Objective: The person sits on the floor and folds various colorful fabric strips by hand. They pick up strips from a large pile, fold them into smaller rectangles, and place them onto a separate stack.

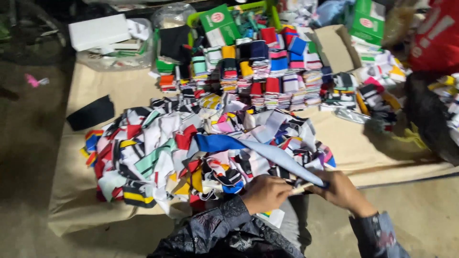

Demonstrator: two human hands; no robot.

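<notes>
A long blue strip of cloth (267, 153) stretches from the heap of mixed coloured fabric pieces (158, 157) down to my hands. My right hand (342, 191) is closed on the strip's near end. My left hand (265, 192) sits just left of it, fingers curled around the same end and a pale stick-like piece (300, 188) between the two hands. Both sleeves are dark and patterned.
Neat stacks of folded coloured cloth (267, 76) stand behind the heap on a beige sheet (91, 91). Green boxes (368, 21) and a white box (98, 31) sit at the back. A black fabric piece (91, 112) lies at the left.
</notes>
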